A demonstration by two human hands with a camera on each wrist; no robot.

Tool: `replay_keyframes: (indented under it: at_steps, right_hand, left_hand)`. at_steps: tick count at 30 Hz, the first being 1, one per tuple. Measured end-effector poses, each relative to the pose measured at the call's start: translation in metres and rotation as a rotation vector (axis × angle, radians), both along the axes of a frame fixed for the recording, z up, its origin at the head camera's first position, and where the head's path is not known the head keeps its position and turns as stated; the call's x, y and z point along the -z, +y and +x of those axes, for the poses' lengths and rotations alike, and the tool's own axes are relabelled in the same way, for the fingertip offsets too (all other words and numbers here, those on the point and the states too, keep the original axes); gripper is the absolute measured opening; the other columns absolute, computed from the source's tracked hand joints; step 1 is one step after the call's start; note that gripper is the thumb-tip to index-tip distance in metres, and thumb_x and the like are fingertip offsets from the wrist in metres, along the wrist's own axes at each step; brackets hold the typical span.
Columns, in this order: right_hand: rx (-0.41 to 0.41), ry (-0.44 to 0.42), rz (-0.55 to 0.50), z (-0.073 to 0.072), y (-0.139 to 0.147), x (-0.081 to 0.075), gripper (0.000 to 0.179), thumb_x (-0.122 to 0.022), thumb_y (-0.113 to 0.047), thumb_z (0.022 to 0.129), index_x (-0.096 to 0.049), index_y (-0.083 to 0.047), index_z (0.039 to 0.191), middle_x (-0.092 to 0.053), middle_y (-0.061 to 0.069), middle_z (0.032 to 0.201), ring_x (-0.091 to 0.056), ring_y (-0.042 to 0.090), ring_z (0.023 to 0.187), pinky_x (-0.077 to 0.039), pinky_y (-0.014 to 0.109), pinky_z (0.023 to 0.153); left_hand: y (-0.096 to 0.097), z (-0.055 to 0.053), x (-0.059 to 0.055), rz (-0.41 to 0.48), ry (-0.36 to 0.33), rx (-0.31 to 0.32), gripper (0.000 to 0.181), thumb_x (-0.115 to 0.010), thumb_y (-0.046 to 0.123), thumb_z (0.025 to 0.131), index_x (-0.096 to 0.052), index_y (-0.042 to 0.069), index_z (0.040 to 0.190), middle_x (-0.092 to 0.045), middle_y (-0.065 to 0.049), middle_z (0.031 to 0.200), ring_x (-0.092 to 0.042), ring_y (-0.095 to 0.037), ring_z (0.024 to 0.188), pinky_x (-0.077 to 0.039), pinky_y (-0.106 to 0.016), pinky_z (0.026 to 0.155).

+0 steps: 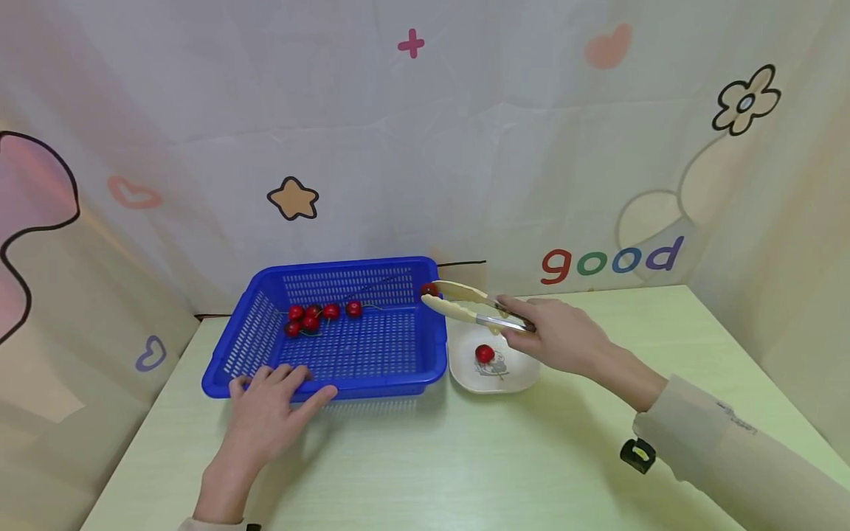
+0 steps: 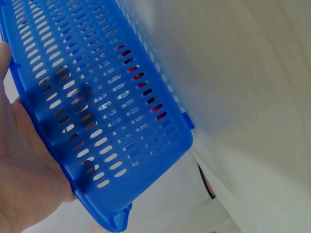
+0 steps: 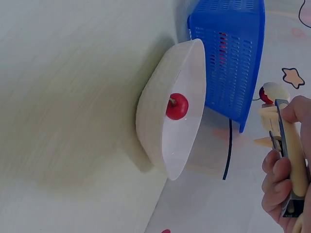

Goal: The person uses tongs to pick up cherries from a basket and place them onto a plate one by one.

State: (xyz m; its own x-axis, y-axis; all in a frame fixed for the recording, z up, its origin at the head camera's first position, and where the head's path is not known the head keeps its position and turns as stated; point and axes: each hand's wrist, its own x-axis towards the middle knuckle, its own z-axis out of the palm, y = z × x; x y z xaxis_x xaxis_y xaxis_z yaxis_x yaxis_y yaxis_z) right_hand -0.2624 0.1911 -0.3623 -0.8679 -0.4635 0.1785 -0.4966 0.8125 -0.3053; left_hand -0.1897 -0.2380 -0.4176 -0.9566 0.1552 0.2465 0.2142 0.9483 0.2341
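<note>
My right hand (image 1: 561, 335) grips a pair of tongs (image 1: 453, 309) with cream-coloured tips and metal arms. Between the tips is a red cherry (image 1: 429, 289), held above the right rim of a blue plastic basket (image 1: 434, 369). Several cherries (image 1: 311, 322) with stems lie in the basket's left and back part. Over the front rim lies my left hand (image 1: 265, 413), its fingers hooked inside and the thumb along the outside. Beside the basket, a white square dish (image 1: 465, 380) with a grey print holds one cherry (image 3: 178, 107).
Basket and dish stand close together on a pale green table (image 1: 465, 457). A printed curtain (image 1: 372, 147) hangs right behind the basket. A black clip-like object (image 1: 638, 456) shows at the right sleeve.
</note>
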Motion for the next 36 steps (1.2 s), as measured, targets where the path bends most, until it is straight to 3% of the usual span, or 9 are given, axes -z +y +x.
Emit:
replay_keyframes:
  at_steps: [21,29,36]
  right_hand:
    - [0.074,-0.007,0.023,0.029,0.059,0.011,0.054,-0.069,-0.03,0.097,-0.058,-0.007,0.146,-0.044,-0.005,0.068,-0.042,0.011,0.061,-0.033,0.029,0.051]
    - [0.065,-0.049,0.112,0.029,0.065,0.022,0.052,-0.067,-0.032,0.097,-0.06,-0.009,0.143,-0.046,-0.007,0.067,-0.042,0.01,0.058,-0.034,0.029,0.047]
    - [0.051,-0.076,0.155,0.025,0.061,0.024,0.052,-0.068,-0.032,0.096,-0.061,-0.009,0.142,-0.052,-0.004,0.075,-0.045,0.012,0.062,-0.035,0.03,0.048]
  left_hand:
    - [-0.001,0.0,-0.001,0.01,-0.011,-0.001,0.061,-0.052,0.069,0.097,-0.071,0.014,0.116,-0.067,-0.008,0.109,-0.053,-0.038,0.106,-0.024,-0.074,0.092]
    - [-0.001,0.0,-0.001,0.006,-0.008,-0.002,0.061,-0.052,0.069,0.097,-0.071,0.015,0.116,-0.065,-0.006,0.106,-0.054,-0.037,0.105,-0.026,-0.072,0.091]
    - [-0.001,-0.001,0.0,0.0,-0.008,-0.002,0.062,-0.052,0.07,0.097,-0.071,0.015,0.117,-0.066,-0.006,0.106,-0.054,-0.037,0.106,-0.026,-0.073,0.092]
